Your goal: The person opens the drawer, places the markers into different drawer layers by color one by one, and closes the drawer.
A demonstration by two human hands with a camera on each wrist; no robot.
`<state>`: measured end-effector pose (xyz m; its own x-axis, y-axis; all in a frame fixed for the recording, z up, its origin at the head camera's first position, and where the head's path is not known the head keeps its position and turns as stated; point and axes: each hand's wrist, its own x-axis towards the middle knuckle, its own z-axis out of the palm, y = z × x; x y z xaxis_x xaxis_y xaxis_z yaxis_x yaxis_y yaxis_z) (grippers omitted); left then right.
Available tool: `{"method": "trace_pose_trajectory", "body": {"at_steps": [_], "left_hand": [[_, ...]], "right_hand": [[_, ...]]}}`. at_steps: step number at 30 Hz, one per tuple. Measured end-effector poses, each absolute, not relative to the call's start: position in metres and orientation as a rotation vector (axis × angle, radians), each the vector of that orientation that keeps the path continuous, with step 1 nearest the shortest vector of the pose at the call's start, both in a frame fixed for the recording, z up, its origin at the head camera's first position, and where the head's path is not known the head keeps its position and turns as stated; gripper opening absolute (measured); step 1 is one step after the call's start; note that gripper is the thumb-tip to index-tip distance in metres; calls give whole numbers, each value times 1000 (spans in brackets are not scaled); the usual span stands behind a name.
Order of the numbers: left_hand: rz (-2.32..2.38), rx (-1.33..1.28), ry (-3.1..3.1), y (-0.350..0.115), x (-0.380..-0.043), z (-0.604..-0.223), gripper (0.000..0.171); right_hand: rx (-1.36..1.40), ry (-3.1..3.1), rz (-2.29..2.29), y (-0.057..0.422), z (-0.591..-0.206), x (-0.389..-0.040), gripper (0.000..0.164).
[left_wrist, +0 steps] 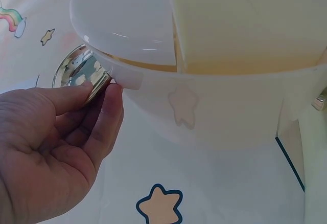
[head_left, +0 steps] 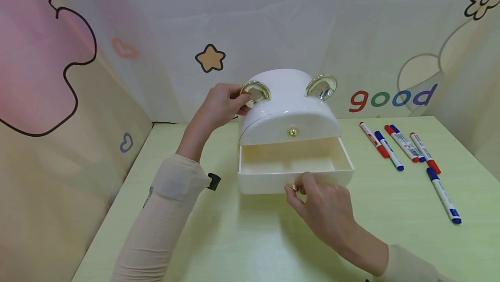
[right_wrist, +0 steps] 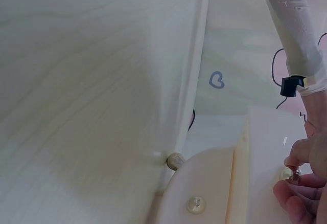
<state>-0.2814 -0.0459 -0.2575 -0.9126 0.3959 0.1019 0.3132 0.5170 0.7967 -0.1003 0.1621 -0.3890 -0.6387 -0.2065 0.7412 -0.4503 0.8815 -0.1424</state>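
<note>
A white storage box (head_left: 281, 95) with a rounded top and two gold ears stands on the table. Its lower drawer (head_left: 258, 183) is pulled out and its inside looks bare. My left hand (head_left: 224, 105) holds the gold ear (head_left: 261, 91) on the box's left side; in the left wrist view, thumb and fingers pinch that ear (left_wrist: 82, 73). With thumb and fingertips, my right hand (head_left: 326, 206) pinches the drawer's small gold knob (head_left: 294, 188), also seen in the right wrist view as a round knob (right_wrist: 290, 174). A second knob (head_left: 293, 132) sits on the upper front.
Several red and blue markers lie on the pale green table (head_left: 195, 247) to the right of the box, one blue marker (head_left: 443, 195) nearest the front. A patterned cloth backdrop (head_left: 175, 34) stands behind and along both sides. The right gold ear (head_left: 322, 86) sticks up.
</note>
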Motion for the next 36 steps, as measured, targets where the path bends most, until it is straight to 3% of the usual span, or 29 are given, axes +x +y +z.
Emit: {"method": "trace_pose_trajectory", "body": {"at_steps": [36], "left_hand": [[1396,652,2643,-47,-282,-259,22]], "right_hand": [[494,-2293,457,164,-393,-67,26]]}}
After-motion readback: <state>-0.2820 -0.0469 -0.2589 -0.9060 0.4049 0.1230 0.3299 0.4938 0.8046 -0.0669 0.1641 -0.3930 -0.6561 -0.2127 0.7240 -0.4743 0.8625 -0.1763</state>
